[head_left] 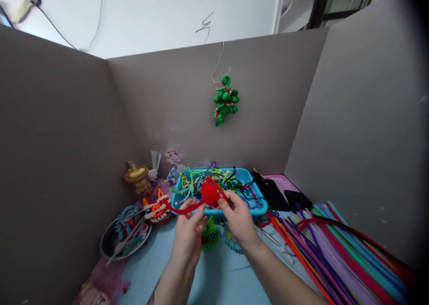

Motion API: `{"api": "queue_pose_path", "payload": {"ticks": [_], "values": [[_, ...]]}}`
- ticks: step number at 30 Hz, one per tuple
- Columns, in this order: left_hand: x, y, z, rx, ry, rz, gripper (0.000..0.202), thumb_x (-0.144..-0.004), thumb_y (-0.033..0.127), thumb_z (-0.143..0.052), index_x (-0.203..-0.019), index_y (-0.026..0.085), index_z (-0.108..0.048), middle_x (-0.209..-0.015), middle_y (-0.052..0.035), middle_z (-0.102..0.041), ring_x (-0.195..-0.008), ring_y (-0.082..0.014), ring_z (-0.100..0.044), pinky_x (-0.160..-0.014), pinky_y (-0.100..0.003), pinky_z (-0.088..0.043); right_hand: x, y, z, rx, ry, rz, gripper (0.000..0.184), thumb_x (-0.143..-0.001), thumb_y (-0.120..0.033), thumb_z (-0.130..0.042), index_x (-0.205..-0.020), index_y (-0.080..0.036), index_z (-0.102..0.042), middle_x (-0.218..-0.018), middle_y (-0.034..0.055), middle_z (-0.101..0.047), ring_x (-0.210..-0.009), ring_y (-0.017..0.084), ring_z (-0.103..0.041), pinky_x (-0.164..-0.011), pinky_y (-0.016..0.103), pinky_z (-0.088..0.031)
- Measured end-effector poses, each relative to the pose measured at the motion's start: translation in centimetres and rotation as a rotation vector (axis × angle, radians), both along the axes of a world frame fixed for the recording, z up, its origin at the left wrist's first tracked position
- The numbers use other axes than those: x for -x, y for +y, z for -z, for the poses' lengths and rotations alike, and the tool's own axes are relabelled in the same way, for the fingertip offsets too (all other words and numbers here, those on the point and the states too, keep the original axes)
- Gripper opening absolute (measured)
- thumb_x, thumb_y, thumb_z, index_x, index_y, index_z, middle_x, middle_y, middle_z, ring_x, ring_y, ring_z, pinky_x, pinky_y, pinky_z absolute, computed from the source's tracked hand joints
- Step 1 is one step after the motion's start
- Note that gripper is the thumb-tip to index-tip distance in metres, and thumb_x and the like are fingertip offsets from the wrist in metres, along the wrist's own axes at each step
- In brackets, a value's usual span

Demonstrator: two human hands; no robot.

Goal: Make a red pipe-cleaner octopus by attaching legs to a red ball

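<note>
By the blue tray's near edge (261, 205), my right hand (238, 215) pinches a red piece (210, 193); my left hand (188, 226) closes on a red strip (181, 210).

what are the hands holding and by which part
A red piece: the right hand holds its right edge, the left hand the red strip extending leftward.

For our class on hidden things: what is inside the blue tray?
The blue tray holds tangled strands, including green, white, black and red. The red piece, left hand and right hand hide part; what lies behind them cannot be seen.
</note>
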State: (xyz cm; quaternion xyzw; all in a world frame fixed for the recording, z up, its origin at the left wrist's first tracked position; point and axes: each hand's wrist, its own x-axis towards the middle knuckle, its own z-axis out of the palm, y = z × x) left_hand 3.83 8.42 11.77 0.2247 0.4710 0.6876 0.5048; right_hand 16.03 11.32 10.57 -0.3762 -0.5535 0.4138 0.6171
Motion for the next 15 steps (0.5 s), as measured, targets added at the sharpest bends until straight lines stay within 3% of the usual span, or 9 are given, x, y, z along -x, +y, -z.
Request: {"api": "queue_pose_path", "payload": {"ticks": [2, 3, 4, 6, 8, 12, 15], "values": [[0.8, 0.2, 0.0, -0.07, 0.184, -0.312, 0.046, -0.067, 0.03, -0.073, -0.107, 0.021, -0.05, -0.116, -0.0099, -0.055, -0.108, -0.0241, -0.056, -0.089, -0.04, -0.045, -0.6, 0.3, -0.2, -0.027, -0.04, 0.052, 0.013, -0.084, -0.03, -0.057, -0.077, -0.02, -0.062, -0.073, 0.0007, -0.059, -0.069, 0.017, -0.054, -0.066, 0.027, -0.041], [1.3, 0.2, -0.1, -0.205, 0.359, -0.46, 0.05, -0.068, 0.028, -0.072, -0.112, 0.024, -0.048, -0.124, -0.0089, -0.05, -0.116, -0.0234, -0.05, -0.095, -0.04, -0.041, -1.0, 0.4, -0.4, -0.068, -0.082, 0.068, 0.012, -0.083, -0.027, -0.058, -0.075, -0.019, -0.063, -0.075, 0.0015, -0.06, -0.072, 0.017, -0.055, -0.067, 0.028, -0.042], [1.9, 0.1, -0.3, -0.35, 0.552, -0.512, 0.05, -0.069, 0.026, -0.072, -0.113, 0.026, -0.049, -0.13, -0.0085, -0.047, -0.121, -0.0237, -0.046, -0.099, -0.04, -0.038, -1.2, 0.4, -0.6, -0.117, -0.129, 0.069, 0.011, -0.083, -0.025, -0.059, -0.074, -0.02, -0.064, -0.077, 0.0024, -0.061, -0.074, 0.018, -0.056, -0.068, 0.029, -0.043], [3.0, -0.2, -0.9, -0.549, 0.964, -0.325, 0.024, -0.076, 0.023, -0.067, -0.099, 0.024, -0.061, -0.124, -0.0076, -0.053, -0.121, -0.0241, -0.047, -0.102, -0.039, -0.035, -1.7, 0.2, -1.2, -0.223, -0.199, 0.025, 0.011, -0.082, -0.022, -0.06, -0.074, -0.021, -0.066, -0.08, 0.0035, -0.064, -0.078, 0.019, -0.058, -0.071, 0.03, -0.045], [4.0, -0.4, -1.5, -0.65, 1.223, -0.119, 0.02, -0.082, 0.02, -0.06, -0.101, 0.025, -0.064, -0.119, -0.0069, -0.057, -0.114, -0.0229, -0.052, -0.098, -0.039, -0.039, -1.9, -0.1, -1.7, -0.331, -0.246, -0.074, 0.008, -0.082, -0.021, -0.061, -0.077, -0.021, -0.067, -0.082, 0.0047, -0.066, -0.081, 0.019, -0.06, -0.075, 0.032, -0.047], [5.2, -0.6, -2.2, -0.737, 1.508, -0.027, 0.03, -0.082, 0.016, -0.06, -0.11, 0.026, -0.061, -0.111, -0.0063, -0.059, -0.1, -0.0208, -0.055, -0.086, -0.036, -0.044, -2.1, -0.7, -2.6, -0.491, -0.322, -0.201, 0.007, -0.083, -0.018, -0.061, -0.081, -0.02, -0.067, -0.08, 0.0056, -0.068, -0.08, 0.018, -0.061, -0.079, 0.035, -0.048], [5.6, -0.8, -2.5, -0.749, 1.584, -0.018, 0.026, -0.081, 0.016, -0.062, -0.106, 0.024, -0.063, -0.108, -0.0067, -0.054, -0.085, -0.0163, -0.055, -0.075, -0.03, -0.047, -2.4, -1.0, -3.2, -0.513, -0.361, -0.215, 0.009, -0.081, -0.013, -0.061, -0.08, -0.02, -0.066, -0.078, 0.005, -0.068, -0.078, 0.018, -0.06, -0.077, 0.035, -0.048]]}}
